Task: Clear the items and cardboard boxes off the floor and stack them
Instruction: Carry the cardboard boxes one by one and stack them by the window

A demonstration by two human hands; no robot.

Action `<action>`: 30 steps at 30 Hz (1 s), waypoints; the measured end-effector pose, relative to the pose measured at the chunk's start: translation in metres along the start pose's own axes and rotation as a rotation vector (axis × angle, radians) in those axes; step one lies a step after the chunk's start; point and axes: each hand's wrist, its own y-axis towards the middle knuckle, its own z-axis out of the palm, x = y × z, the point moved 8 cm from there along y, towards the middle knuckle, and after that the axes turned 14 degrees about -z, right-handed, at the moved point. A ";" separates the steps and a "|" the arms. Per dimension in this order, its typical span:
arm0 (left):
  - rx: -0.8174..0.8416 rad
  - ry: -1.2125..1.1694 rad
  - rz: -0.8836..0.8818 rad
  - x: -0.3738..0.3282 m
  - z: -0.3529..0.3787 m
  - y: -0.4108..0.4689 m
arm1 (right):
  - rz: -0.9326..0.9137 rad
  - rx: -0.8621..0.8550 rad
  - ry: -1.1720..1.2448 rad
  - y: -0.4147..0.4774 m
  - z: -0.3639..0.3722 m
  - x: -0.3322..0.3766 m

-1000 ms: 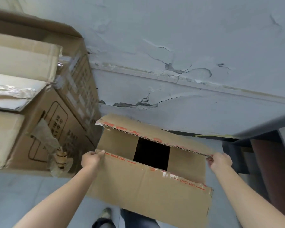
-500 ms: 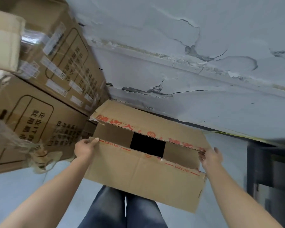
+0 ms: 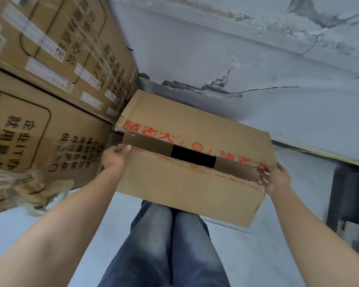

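A brown cardboard box (image 3: 187,193) with red printed characters hangs in front of me above my legs, its top flaps partly apart over a dark gap. My left hand (image 3: 114,159) grips the near flap at the box's left end. My right hand (image 3: 275,179) grips the same flap at the right end. To the left stands a stack of large brown cartons (image 3: 46,96) with black print, and the held box's far left corner is close to it.
Loose plastic wrap and tape (image 3: 33,189) hang from the lower carton at left. A cracked pale wall (image 3: 236,65) runs behind the box. A dark piece of furniture (image 3: 350,204) stands at the right. Pale floor (image 3: 247,266) lies below.
The box has come lower and nearer the carton stack while both hands keep their hold. My view has tilted down, so my legs now show.
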 end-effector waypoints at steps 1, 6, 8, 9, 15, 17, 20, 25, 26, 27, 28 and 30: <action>0.002 -0.011 -0.003 -0.002 0.003 0.006 | -0.007 0.027 -0.010 0.003 0.008 0.001; -0.013 -0.021 0.018 -0.012 0.008 0.030 | -0.017 0.078 0.006 0.019 0.035 -0.003; -0.019 -0.020 0.028 -0.019 0.009 0.038 | -0.029 0.077 0.004 0.027 0.040 -0.004; -0.019 -0.014 0.032 -0.022 0.011 0.044 | -0.035 0.075 -0.001 0.031 0.043 -0.005; -0.051 0.057 0.059 -0.036 0.020 0.068 | -0.069 0.066 -0.038 0.045 0.063 -0.003; -0.052 0.114 0.052 -0.038 0.024 0.076 | -0.072 0.044 -0.101 0.048 0.066 -0.009; 0.001 0.260 0.046 -0.029 0.036 0.087 | -0.240 0.007 -0.385 0.031 0.067 -0.010; 0.251 0.338 -0.030 0.040 0.066 0.081 | -0.524 0.099 -0.735 -0.043 0.072 -0.021; 0.292 0.287 -0.062 0.048 0.061 0.060 | -0.461 0.129 -0.773 -0.051 0.068 -0.031; 0.320 0.238 -0.092 0.054 0.055 0.043 | -0.390 0.156 -0.796 -0.060 0.062 -0.040; 0.337 0.214 -0.122 0.059 0.049 0.024 | -0.329 0.174 -0.800 -0.071 0.057 -0.044; 0.340 0.205 -0.176 0.066 0.036 -0.006 | -0.289 0.200 -0.782 -0.093 0.050 -0.043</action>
